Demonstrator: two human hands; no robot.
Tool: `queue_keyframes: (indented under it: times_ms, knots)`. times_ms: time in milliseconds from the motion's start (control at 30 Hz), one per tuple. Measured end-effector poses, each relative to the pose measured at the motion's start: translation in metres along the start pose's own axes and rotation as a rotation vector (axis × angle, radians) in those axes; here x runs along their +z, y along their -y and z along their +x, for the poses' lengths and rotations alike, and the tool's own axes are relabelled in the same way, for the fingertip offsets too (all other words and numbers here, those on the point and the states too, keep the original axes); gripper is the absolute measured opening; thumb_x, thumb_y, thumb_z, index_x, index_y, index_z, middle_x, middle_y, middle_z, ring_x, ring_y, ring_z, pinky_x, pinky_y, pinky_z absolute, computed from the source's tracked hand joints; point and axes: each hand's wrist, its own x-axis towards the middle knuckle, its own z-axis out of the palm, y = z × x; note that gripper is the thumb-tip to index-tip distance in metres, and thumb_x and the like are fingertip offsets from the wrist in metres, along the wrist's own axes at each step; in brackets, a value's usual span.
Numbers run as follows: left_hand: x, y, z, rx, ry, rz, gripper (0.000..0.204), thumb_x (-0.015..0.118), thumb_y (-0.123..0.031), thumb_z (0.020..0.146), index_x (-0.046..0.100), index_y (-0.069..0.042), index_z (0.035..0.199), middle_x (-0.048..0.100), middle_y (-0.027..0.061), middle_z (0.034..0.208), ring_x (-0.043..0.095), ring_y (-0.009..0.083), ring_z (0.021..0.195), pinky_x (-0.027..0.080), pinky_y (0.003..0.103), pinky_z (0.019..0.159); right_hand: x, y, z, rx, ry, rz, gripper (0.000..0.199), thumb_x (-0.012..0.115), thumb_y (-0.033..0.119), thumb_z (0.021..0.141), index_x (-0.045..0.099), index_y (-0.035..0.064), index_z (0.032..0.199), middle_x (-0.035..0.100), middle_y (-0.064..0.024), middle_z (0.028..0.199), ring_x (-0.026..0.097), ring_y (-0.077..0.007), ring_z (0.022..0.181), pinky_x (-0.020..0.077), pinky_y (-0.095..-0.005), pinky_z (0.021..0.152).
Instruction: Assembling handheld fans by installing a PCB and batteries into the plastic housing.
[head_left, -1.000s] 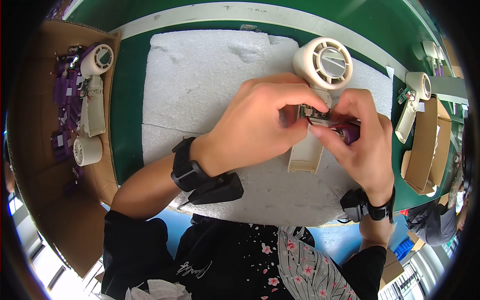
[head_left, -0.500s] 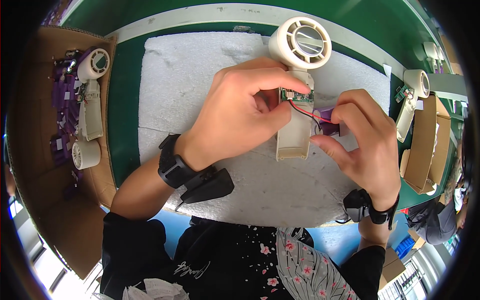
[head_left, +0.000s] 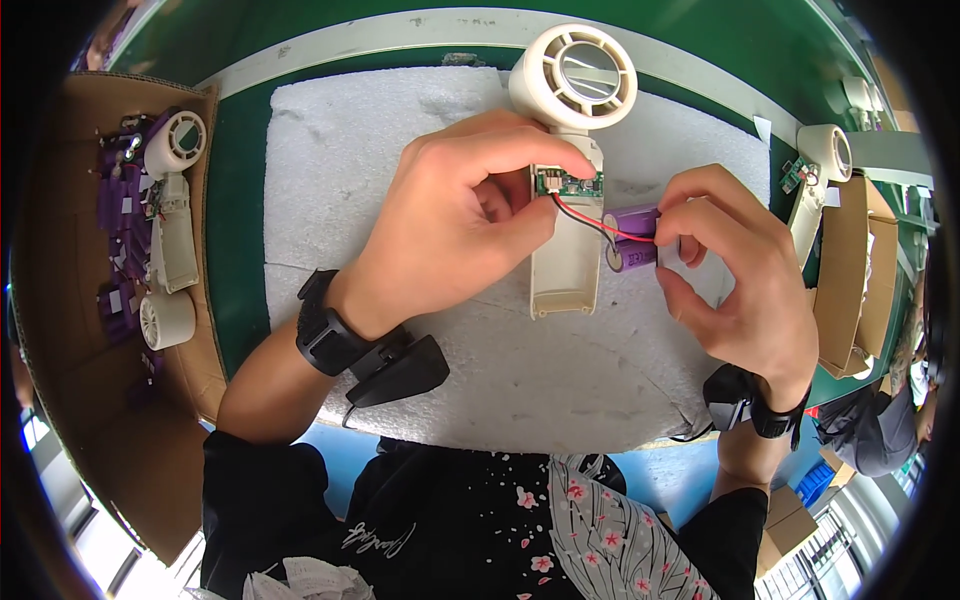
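Note:
A cream handheld fan with a round grilled head lies on the foam with its handle open. Inside the handle's upper part is a small green circuit board. My left hand closes on the handle beside the board, thumb on the near side and index finger across the top. Red and black wires run from the board's white connector to a purple two-cell battery pack, right of the handle. My right hand is curled at the pack's right end, thumb and fingers around it; the exact contact is partly hidden.
White foam sheet covers the green bench. At left, a cardboard box holds purple battery packs and fan parts. Another fan with an exposed board and a smaller cardboard box stand at right. A person sits beyond, far right.
The fan and my left hand sit slightly further left in view. My right hand has drawn right, away from the handle, and more of the battery pack shows.

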Motion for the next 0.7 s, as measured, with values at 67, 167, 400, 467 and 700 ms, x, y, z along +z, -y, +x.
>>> queue_keyframes:
  times_ms: [67,167,400,467,700]
  knots:
    - [0.000,0.000,0.000,0.003,0.000,-0.002,0.036,0.060,0.014,0.078,0.067,-0.002,0.109,0.060,0.0068,0.111,0.057,0.0056,0.079,0.046,0.017,0.062,0.002,0.003,0.000,0.014,-0.021,-0.027,0.030,0.069,-0.012,0.061,0.056,0.0017,0.085,0.056,-0.0086,0.095,0.057,-0.0203,0.067,0.0486,-0.0293,0.060]
    - [0.001,0.001,0.000,0.004,-0.002,-0.008,0.036,0.060,0.014,0.078,0.067,-0.003,0.109,0.060,0.0063,0.111,0.056,0.0053,0.079,0.046,0.017,0.063,0.002,0.005,0.001,0.033,-0.028,-0.038,0.028,0.069,-0.010,0.063,0.055,0.0022,0.083,0.056,-0.0079,0.093,0.058,-0.0219,0.067,0.0496,-0.0304,0.059]
    - [0.000,0.001,0.000,-0.007,0.009,-0.002,0.037,0.059,0.014,0.078,0.067,-0.003,0.109,0.060,0.0057,0.112,0.057,0.0054,0.080,0.047,0.017,0.064,0.002,0.004,0.002,0.061,-0.017,-0.034,0.028,0.067,-0.011,0.061,0.052,0.0029,0.080,0.055,-0.0080,0.092,0.057,-0.0210,0.065,0.0483,-0.0307,0.057]
    - [0.000,0.001,0.000,-0.009,0.008,-0.007,0.036,0.059,0.014,0.078,0.067,-0.003,0.109,0.060,0.0056,0.112,0.057,0.0054,0.081,0.047,0.017,0.064,0.002,0.004,0.002,0.060,-0.014,-0.028,0.028,0.067,-0.011,0.061,0.052,0.0028,0.081,0.055,-0.0078,0.091,0.057,-0.0209,0.064,0.0479,-0.0304,0.057]
    - [0.001,0.001,0.000,-0.014,-0.006,-0.029,0.036,0.059,0.014,0.078,0.067,-0.003,0.109,0.060,0.0054,0.111,0.057,0.0057,0.082,0.047,0.017,0.065,0.000,-0.005,0.002,0.024,-0.015,0.000,0.028,0.065,-0.012,0.061,0.054,0.0019,0.082,0.055,-0.0077,0.091,0.056,-0.0201,0.064,0.0475,-0.0302,0.056]
